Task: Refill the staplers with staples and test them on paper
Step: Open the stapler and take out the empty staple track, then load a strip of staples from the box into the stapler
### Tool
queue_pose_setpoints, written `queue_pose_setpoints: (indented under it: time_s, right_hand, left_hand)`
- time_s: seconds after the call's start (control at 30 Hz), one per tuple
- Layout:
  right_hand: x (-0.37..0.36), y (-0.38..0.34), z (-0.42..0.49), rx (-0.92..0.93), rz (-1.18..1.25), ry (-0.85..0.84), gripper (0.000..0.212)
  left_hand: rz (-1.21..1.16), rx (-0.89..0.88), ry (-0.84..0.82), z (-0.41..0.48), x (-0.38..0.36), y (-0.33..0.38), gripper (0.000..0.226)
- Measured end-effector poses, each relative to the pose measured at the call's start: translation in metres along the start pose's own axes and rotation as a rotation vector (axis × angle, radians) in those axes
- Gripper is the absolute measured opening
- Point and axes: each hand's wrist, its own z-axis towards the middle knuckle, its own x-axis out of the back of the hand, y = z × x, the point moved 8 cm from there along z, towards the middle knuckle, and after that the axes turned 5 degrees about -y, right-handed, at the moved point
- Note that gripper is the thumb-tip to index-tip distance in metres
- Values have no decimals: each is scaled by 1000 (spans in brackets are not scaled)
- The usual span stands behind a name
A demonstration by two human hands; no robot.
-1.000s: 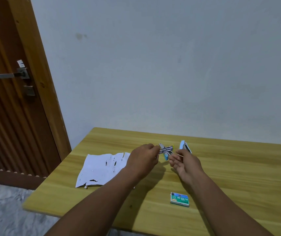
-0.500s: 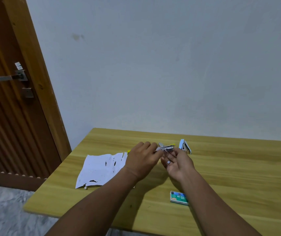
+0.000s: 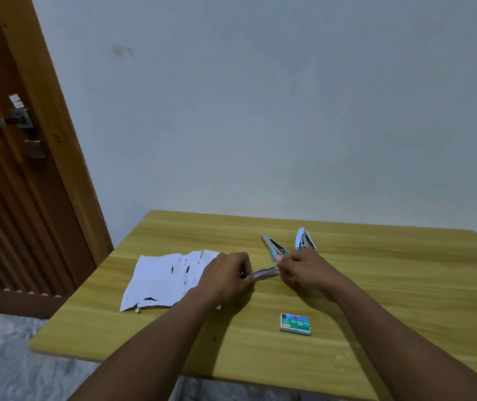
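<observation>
Silvery metal is showing between the two hands: the stapler (image 3: 264,274) is being held open just above the table (image 3: 376,299). Its magazine channel is lying nearly level, and what appears to be its blue-hinged top arm is standing up and back beyond the knuckles. It looks a small, light, stiff thing, smooth on its plated faces and likely to slip, with a sprung hinge that could snap shut. Taking it by the channel's sides near each end seems safest.

The left hand (image 3: 225,274) is curling its fingers round the channel's left end. The right hand (image 3: 304,270) is pinching the right end by the hinge, with its fingertips hidden. Whether a strip of staples is sitting in the channel I cannot tell.

A second stapler (image 3: 305,240) is standing just beyond the right hand. The staple box (image 3: 295,323) is lying nearer the person, well apart from the hands. The torn paper (image 3: 168,280) is lying to the left, partly behind the left hand.
</observation>
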Motion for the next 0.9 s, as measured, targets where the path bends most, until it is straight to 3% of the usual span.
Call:
queue_pose_setpoints:
  time_s: [0.2,0.3,0.43,0.57,0.73,0.9]
  right_hand:
    - [21,-4,-13,86,-41,7,26]
    - [19,-4,-27,69,-131,-130,14]
    - [-4,4,-52,-28,-278,-402,48]
    - [-19,13,-61,-16,-578,-395,40]
    - [-20,11,-65,35,-517,-362,31]
    - [-20,9,-63,47,-503,-291,29]
  left_hand:
    - [18,-20,-42,-3,-3,2,10]
    - [27,-30,-60,-4,-5,2,19]
    - [53,-61,-58,-8,-5,7,45]
    - [142,-250,159,-30,14,38,45]
    - [61,-338,-189,-61,-29,63,51]
    - [-37,-279,-183,-57,-36,62,40]
